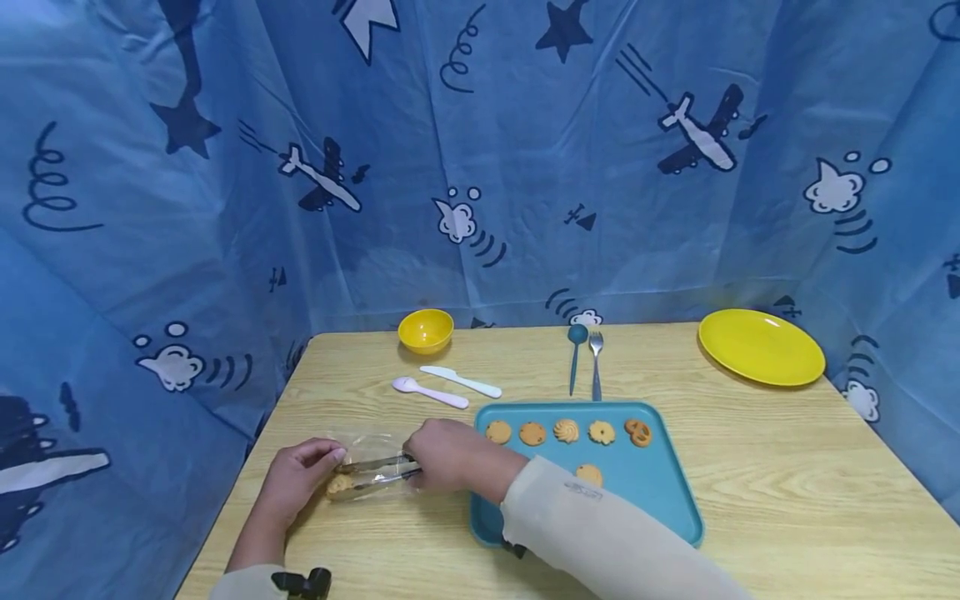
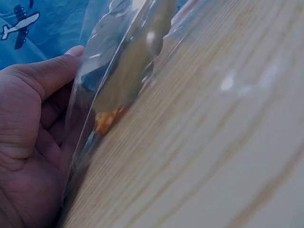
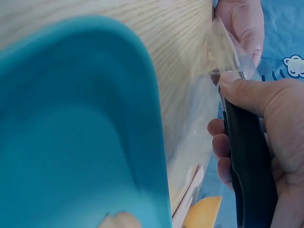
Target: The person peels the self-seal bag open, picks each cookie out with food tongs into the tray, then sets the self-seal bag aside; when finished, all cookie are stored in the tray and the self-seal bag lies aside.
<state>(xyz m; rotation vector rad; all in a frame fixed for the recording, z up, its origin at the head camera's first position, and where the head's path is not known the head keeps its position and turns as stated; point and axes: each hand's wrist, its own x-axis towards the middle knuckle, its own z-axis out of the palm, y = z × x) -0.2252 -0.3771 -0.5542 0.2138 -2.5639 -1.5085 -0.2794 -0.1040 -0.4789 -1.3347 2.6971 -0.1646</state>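
My left hand [image 1: 291, 482] pinches the edge of a clear plastic bag [image 1: 367, 443] over the left front of the table. My right hand [image 1: 447, 455] grips a pair of tongs [image 3: 249, 164] by its black handles. The metal arms of the tongs reach into the bag, with a cookie [image 1: 340, 484] at their tips near my left fingers. In the left wrist view, the scalloped tong end [image 2: 124, 78] shows through the plastic. An orange-brown bit of food [image 2: 107, 121] lies beneath it, mostly hidden.
Beside my right forearm lies a teal tray [image 1: 678, 467] with several cookies [image 1: 566, 431] and a pretzel [image 1: 638, 432]. Behind are a lilac spoon [image 1: 431, 392], white knife [image 1: 461, 381], yellow bowl [image 1: 426, 333], teal spoon [image 1: 576, 354], fork [image 1: 596, 367] and yellow plate [image 1: 761, 347].
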